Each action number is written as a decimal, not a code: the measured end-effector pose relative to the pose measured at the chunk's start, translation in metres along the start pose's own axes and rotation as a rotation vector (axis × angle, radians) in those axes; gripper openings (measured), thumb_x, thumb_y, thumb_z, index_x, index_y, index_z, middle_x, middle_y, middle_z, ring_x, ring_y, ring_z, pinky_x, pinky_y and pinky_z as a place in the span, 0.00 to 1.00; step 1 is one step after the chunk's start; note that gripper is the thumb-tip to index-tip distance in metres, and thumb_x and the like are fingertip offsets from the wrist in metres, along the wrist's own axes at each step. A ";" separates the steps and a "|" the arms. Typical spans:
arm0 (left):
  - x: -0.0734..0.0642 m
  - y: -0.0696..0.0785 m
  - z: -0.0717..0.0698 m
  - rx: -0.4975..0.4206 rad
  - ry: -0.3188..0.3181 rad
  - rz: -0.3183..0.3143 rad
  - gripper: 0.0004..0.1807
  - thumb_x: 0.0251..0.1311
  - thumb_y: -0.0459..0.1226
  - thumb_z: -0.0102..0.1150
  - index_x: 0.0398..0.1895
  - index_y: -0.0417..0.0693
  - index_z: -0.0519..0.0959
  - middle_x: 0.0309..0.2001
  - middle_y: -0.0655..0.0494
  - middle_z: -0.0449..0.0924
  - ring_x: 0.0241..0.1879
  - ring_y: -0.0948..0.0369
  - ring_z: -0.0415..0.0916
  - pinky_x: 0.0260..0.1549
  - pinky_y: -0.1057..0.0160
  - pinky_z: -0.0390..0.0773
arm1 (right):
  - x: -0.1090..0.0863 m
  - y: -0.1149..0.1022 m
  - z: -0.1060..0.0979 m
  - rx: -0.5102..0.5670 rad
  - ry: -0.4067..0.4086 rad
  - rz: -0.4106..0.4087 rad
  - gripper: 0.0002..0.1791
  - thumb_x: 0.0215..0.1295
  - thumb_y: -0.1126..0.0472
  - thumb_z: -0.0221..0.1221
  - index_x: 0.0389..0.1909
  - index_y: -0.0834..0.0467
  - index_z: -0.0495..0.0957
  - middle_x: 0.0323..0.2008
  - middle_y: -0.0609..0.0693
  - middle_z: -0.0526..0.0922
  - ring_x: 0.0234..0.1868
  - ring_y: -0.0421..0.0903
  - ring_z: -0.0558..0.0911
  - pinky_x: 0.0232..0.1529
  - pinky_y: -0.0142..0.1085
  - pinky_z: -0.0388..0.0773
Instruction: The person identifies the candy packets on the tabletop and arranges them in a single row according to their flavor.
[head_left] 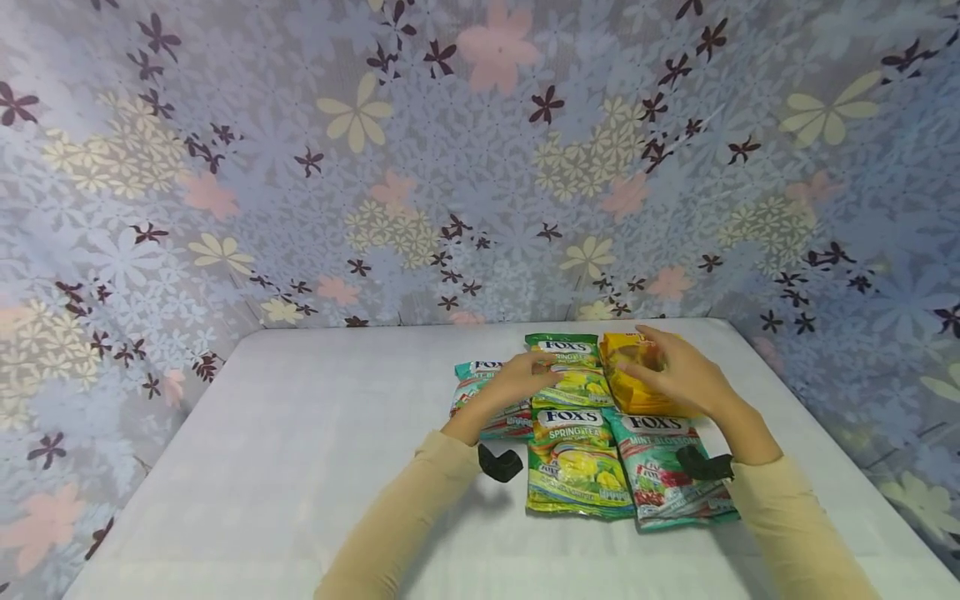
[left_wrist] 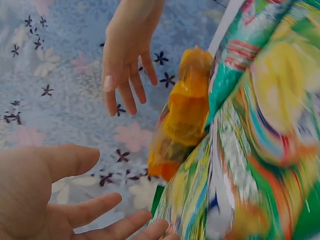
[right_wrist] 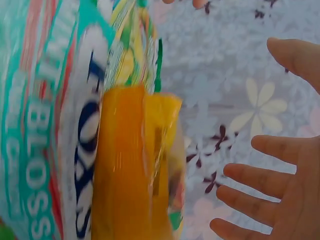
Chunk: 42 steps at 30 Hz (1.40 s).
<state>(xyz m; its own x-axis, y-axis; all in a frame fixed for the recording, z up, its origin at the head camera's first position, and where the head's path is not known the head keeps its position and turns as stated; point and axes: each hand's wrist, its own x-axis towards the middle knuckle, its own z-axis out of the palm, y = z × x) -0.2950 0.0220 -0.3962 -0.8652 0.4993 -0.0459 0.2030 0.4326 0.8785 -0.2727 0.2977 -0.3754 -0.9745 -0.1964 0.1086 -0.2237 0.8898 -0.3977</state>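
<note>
1. The far edge of the white desk (head_left: pixel 315 433) runs across the middle of the frame, against a floral backdrop (head_left: pixel 480 167); its side edges slant to the lower left and lower right; a broad stretch of surface fills the left half, a narrower strip lies right of the packets, and another runs along the bottom.
2. I count five packets, gathered right of centre: two green, two teal, one yellow.
3. The upper green packet (head_left: pixel 570 387) lies near the far edge; the lower green packet (head_left: pixel 579 467) is just below it in the frame.
4. The left teal packet (head_left: pixel 513 421) is beside the upper green one, partly hidden by my arm; the right teal packet (head_left: pixel 660 479) is at the lower right of the group.
5. The yellow packet (head_left: pixel 637 392) sits at the group's upper right, near the far edge.
6. My left hand (head_left: pixel 517 379) is above the left teal and upper green packets; its fingers are spread, holding nothing; I cannot tell whether they touch.
7. My right hand (head_left: pixel 686 375) is beside the yellow packet; thumb and fingers are spread well apart, gripping nothing; the right wrist view shows a gap between them and it.
</note>
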 end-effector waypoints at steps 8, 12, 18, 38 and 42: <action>0.032 0.019 0.031 -0.211 -0.024 -0.138 0.29 0.67 0.45 0.58 0.69 0.47 0.68 0.60 0.47 0.72 0.53 0.48 0.75 0.49 0.52 0.78 | 0.004 0.024 -0.004 -0.001 -0.023 0.070 0.52 0.64 0.30 0.49 0.75 0.63 0.49 0.69 0.72 0.54 0.64 0.74 0.59 0.52 0.72 0.61; 0.040 0.024 0.047 -0.334 0.002 -0.183 0.29 0.65 0.43 0.60 0.68 0.45 0.68 0.59 0.44 0.73 0.55 0.45 0.74 0.50 0.51 0.78 | 0.005 0.033 -0.003 0.024 -0.037 0.099 0.52 0.65 0.29 0.48 0.75 0.63 0.48 0.69 0.73 0.54 0.63 0.74 0.60 0.52 0.73 0.60; 0.045 0.021 0.067 -0.531 0.055 -0.227 0.29 0.66 0.42 0.60 0.68 0.46 0.68 0.57 0.46 0.73 0.56 0.45 0.73 0.49 0.51 0.78 | 0.005 0.044 0.000 0.067 -0.060 0.131 0.53 0.66 0.31 0.48 0.74 0.68 0.46 0.68 0.76 0.52 0.62 0.75 0.61 0.52 0.72 0.61; 0.056 0.025 0.076 -0.984 0.046 -0.339 0.32 0.66 0.34 0.56 0.71 0.37 0.59 0.66 0.30 0.58 0.58 0.32 0.65 0.54 0.42 0.72 | 0.000 0.083 0.005 0.152 -0.147 0.316 0.58 0.67 0.30 0.44 0.71 0.76 0.34 0.63 0.83 0.53 0.59 0.78 0.62 0.51 0.69 0.65; 0.058 0.026 0.078 -1.036 0.041 -0.346 0.34 0.67 0.34 0.55 0.72 0.37 0.56 0.67 0.28 0.55 0.62 0.32 0.61 0.55 0.42 0.71 | -0.001 0.089 0.005 0.199 -0.192 0.380 0.59 0.66 0.27 0.39 0.71 0.76 0.33 0.65 0.83 0.46 0.63 0.78 0.54 0.55 0.70 0.59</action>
<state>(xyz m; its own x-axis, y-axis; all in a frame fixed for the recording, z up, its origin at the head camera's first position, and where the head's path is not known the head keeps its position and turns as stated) -0.3043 0.1203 -0.4133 -0.8198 0.4386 -0.3683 -0.5217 -0.3066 0.7961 -0.2923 0.3751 -0.4157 -0.9696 0.0382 -0.2418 0.1683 0.8211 -0.5454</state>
